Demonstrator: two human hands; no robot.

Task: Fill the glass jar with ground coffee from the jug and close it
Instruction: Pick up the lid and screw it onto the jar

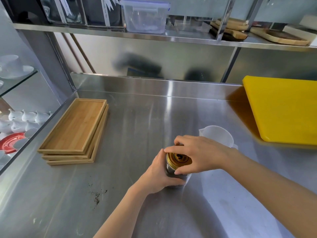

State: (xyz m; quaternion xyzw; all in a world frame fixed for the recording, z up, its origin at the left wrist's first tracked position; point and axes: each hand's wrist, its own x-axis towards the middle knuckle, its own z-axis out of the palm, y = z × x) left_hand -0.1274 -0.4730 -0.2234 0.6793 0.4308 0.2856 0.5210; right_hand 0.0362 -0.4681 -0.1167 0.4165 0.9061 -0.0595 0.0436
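The glass jar stands upright on the steel counter, dark with ground coffee inside. A gold lid with a dark emblem sits on its mouth. My left hand wraps around the jar's body from the left. My right hand reaches over from the right, fingers curled around the lid's rim. Just behind my right hand stands the translucent white plastic jug, upright and looking empty, its spout turned to the left.
A stack of bamboo trays lies to the left. A yellow cutting board lies at the right. Spilled coffee grains dot the counter at front left. White crockery sits on glass shelves far left; a steel shelf runs overhead.
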